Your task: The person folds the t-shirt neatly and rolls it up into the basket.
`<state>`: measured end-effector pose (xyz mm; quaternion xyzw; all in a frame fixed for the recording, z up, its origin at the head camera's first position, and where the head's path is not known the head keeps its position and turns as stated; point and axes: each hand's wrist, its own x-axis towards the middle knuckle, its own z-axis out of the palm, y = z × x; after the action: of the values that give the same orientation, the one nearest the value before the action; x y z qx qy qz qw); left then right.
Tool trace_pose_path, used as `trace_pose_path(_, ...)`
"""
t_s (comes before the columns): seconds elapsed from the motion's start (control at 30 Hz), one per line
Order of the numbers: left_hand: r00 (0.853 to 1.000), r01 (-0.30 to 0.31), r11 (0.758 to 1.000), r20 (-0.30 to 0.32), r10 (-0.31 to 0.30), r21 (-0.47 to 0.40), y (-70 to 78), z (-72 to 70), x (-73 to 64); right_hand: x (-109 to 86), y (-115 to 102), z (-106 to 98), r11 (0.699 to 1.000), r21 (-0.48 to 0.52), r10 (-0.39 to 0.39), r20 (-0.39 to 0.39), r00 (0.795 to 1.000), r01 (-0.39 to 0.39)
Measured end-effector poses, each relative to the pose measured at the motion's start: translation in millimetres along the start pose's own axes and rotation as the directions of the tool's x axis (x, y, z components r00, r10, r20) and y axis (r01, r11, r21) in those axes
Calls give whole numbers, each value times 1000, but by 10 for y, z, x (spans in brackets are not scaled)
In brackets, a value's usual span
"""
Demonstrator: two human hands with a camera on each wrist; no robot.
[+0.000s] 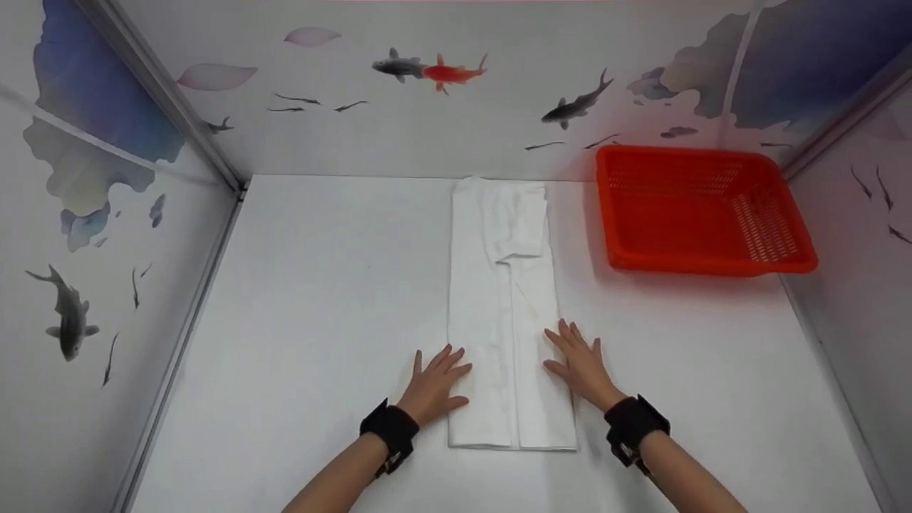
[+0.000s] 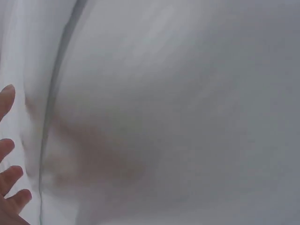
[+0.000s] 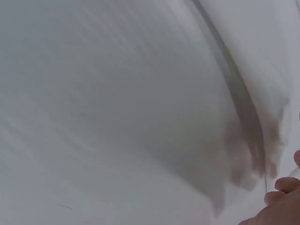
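Observation:
A white garment [image 1: 479,299], folded into a long narrow strip, lies flat on the white table. Its two sides meet along a lengthwise line, and a shorter folded flap [image 1: 526,221] lies over its far end. My left hand [image 1: 432,390] is at the strip's left edge with its fingers spread over the cloth. On the opposite edge, a bit farther up, rests my right hand [image 1: 586,369], fingers spread and fingertips on the fabric. In the left wrist view the fingers [image 2: 11,180] show beside the cloth's edge; the right wrist view catches part of the right hand [image 3: 283,204].
A red plastic basket [image 1: 677,265] with slotted sides stands at the back right of the table [image 1: 328,306]. Walls [image 1: 499,142] printed with fish enclose the table at the back and both sides. Each wrist wears a black strap [image 1: 390,433].

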<state>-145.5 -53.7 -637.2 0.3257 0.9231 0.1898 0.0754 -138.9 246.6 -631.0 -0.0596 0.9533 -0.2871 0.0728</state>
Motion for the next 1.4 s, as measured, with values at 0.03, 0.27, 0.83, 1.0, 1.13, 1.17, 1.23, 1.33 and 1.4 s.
trace_pose_path(0.03, 999, -45, 999, -16, 45, 15, -9, 21, -73, -102, 5, 33, 1000, 0, -15, -19, 1000, 15)
trace_pose_path(0.27, 956, -277, 960, -90, 280, 46, 10, 182, -448, -783, 57, 280, 973, -101, -227, -226, 947, 209)
trace_pose_path(0.83, 867, -367, 898, -259, 425, 244, -1, 371, -701, -1226, 320, 492, 884, -245, -461, -332, 823, 397)
trace_pose_path(1.0, 830, -384, 860, -282, 481, 337, 29, 374, -660, -1211, 417, 486, 825, -280, -564, -335, 755, 492)
trace_pose_path(1.13, 803, -389, 837, -303, 513, 386, 53, 374, -605, -1191, 444, 459, 798, -279, -602, -342, 722, 534)
trace_pose_path(1.17, 803, -384, 837, -307, 511, 389, 58, 374, -592, -1182, 440, 455, 797, -278, -603, -344, 719, 536)
trace_pose_path(1.23, 807, -372, 842, -312, 501, 391, 73, 364, -572, -1166, 422, 449, 800, -273, -600, -350, 720, 534)
trace_pose_path(1.33, 820, -357, 861, -319, 475, 363, 104, 319, -564, -1159, 383, 442, 817, -255, -577, -361, 732, 518)
trace_pose_path(1.4, 831, -354, 877, -322, 454, 324, 126, 274, -567, -1166, 355, 427, 836, -221, -547, -375, 748, 502)
